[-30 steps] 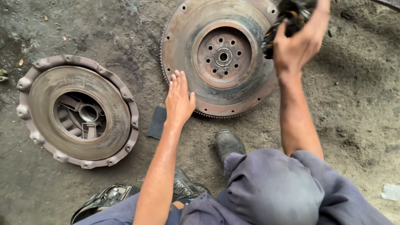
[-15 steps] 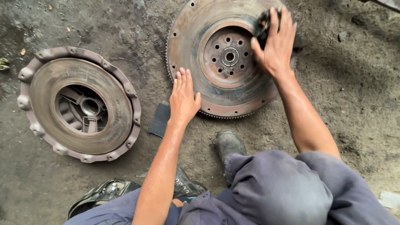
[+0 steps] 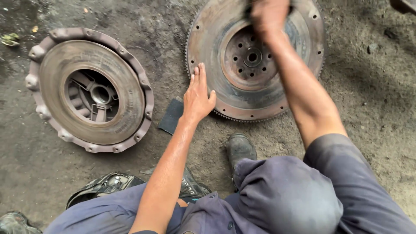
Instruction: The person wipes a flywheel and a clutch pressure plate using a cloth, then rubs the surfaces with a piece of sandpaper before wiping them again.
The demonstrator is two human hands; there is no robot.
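Scrubbing is the step I judge to be in hand: my right hand (image 3: 269,16) is blurred over the upper face of the rusty flywheel (image 3: 255,60), which lies flat on the dirt floor (image 3: 372,108) at the top of the view, its toothed rim showing along the lower edge. That hand seems clenched on something dark near its fingertips, though the blur keeps me from telling what it is or how tightly the fingers close. My left hand (image 3: 198,96) lies flat and released, fingers straight and together, with the palm on the ground and its thumb side touching the flywheel's near-left rim, steadying the disc. Just beside that wrist lies a small dark rectangular sheet (image 3: 171,116), flat on the floor, partly under the hand. Well apart to the left sits a clutch pressure plate (image 3: 90,89), face up, its brown lugged rim around a smooth ring. The next move, as I judge it, calls for firm bracing by the left hand so the disc does not slide while the right works across the friction face. No packages, labels or signs show anywhere; only my boot (image 3: 239,148) and grey trousers (image 3: 286,199) lie below.
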